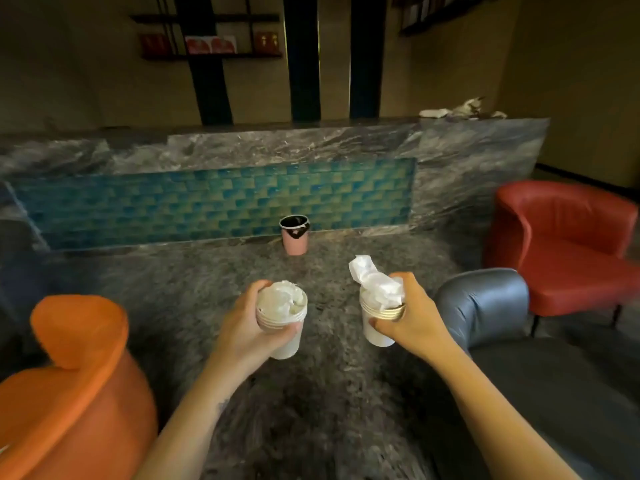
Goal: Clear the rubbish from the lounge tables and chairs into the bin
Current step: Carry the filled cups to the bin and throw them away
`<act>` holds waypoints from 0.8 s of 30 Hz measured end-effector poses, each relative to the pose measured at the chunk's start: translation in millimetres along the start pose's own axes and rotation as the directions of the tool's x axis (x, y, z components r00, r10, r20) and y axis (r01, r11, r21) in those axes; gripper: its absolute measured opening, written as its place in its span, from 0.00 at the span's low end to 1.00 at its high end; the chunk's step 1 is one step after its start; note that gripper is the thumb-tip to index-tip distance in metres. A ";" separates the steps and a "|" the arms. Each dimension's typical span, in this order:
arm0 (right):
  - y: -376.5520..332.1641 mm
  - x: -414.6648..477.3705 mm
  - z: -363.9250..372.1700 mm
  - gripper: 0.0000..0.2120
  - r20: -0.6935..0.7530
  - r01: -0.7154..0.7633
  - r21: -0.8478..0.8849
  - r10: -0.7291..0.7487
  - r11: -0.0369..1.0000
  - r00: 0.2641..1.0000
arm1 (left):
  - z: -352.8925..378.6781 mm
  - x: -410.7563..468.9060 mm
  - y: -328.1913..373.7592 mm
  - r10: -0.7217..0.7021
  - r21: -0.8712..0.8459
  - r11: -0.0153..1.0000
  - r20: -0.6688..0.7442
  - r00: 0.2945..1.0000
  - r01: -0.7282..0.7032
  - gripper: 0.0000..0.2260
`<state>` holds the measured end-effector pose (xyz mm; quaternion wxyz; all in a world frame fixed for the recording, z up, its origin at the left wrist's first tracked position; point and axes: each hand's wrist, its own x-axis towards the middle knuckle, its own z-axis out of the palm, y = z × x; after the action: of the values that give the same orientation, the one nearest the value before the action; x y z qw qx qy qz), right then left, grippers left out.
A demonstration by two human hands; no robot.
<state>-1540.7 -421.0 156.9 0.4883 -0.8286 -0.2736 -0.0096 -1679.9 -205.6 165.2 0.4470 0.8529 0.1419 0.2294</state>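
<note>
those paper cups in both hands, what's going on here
A person is carrying rubbish across a lounge. The left hand grips a stack of white paper cups stuffed with crumpled tissue, and the right hand grips a second white cup stack with a tissue sticking out of the top. Ahead, a small pink bin with a black liner stands on the dark floor by the tiled counter. Nothing has gone in from these hands yet.

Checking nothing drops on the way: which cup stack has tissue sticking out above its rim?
The cup stack in the right hand: its crumpled tissue pokes well above the rim. The stack in the left hand has its tissue packed roughly level.
</note>
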 end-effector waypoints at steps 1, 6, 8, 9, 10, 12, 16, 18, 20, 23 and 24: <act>4.0 41.9 12.6 0.14 0.037 0.002 0.000 -0.002 1.000 0.999 | -2.8 34.9 -9.1 -0.017 0.008 1.000 -0.011 1.000 0.017 0.26; 16.9 225.2 84.7 0.22 0.117 0.024 0.042 -0.028 0.999 0.993 | -18.9 193.9 -63.2 -0.078 0.078 0.993 -0.090 0.993 0.085 0.30; 30.1 291.6 118.3 0.25 0.140 0.031 0.058 -0.039 0.998 0.989 | -19.9 257.4 -95.2 -0.100 0.096 0.989 -0.113 0.989 0.111 0.29; 40.1 326.0 135.1 0.26 0.151 0.037 0.059 -0.046 0.998 0.987 | -18.4 290.7 -113.4 -0.107 0.097 0.988 -0.125 0.986 0.119 0.29; 51.5 361.9 151.3 0.26 0.158 0.047 0.052 -0.055 0.998 0.986 | -16.2 325.9 -131.8 -0.113 0.096 0.987 -0.137 0.984 0.126 0.29; 75.2 436.9 180.2 0.27 0.162 0.062 0.034 -0.066 0.998 0.985 | -10.2 401.1 -167.3 -0.124 0.085 0.987 -0.153 0.980 0.138 0.31; 111.4 593.7 213.4 0.27 0.133 0.042 0.010 -0.043 0.999 0.990 | 3.4 565.8 -213.6 -0.091 0.058 0.993 -0.123 0.988 0.098 0.30; 124.6 667.4 218.2 0.29 0.112 0.004 0.010 -0.005 1.000 0.994 | 10.8 647.4 -224.8 -0.093 0.041 0.994 -0.087 0.992 0.096 0.29; 139.7 734.2 219.7 0.29 0.078 -0.026 -0.006 0.026 1.000 0.997 | 20.7 725.6 -234.4 -0.094 0.019 0.995 -0.053 0.994 0.095 0.28; 174.9 832.4 223.4 0.29 0.042 -0.039 -0.037 0.041 0.999 0.998 | 46.7 838.8 -254.6 -0.068 0.044 0.997 -0.025 0.997 0.069 0.28; 189.1 865.7 226.8 0.29 0.029 -0.048 -0.043 0.049 0.998 0.998 | 57.4 874.8 -264.3 -0.063 0.058 0.996 -0.018 0.998 0.064 0.29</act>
<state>-774.2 77.6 131.5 0.4665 -0.8452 -0.2606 0.0090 -912.4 293.6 149.5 0.4277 0.8589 0.1790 0.2178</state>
